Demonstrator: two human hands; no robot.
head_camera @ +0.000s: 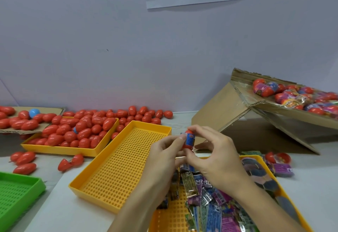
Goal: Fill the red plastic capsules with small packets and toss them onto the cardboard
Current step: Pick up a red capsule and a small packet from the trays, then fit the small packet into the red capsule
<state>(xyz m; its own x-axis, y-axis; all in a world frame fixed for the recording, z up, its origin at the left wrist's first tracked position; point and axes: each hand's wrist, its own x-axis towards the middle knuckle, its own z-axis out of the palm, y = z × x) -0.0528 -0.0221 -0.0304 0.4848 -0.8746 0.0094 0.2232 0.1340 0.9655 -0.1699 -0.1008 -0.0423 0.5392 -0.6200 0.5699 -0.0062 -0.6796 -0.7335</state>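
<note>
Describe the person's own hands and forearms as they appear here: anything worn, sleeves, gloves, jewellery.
Both hands are bare: no gloves on the left hand or the right hand. The forearms that show down to the bottom edge of the picture are bare too, with no sleeves in view. No watch, bracelet or ring can be seen on either wrist or on the fingers that show. Fingernails look short and unpainted.

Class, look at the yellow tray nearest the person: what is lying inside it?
The near yellow tray holds a heap of small foil packets and dark round discs along its right side. Both forearms cover part of the tray, so what lies beneath them cannot be seen.
</note>
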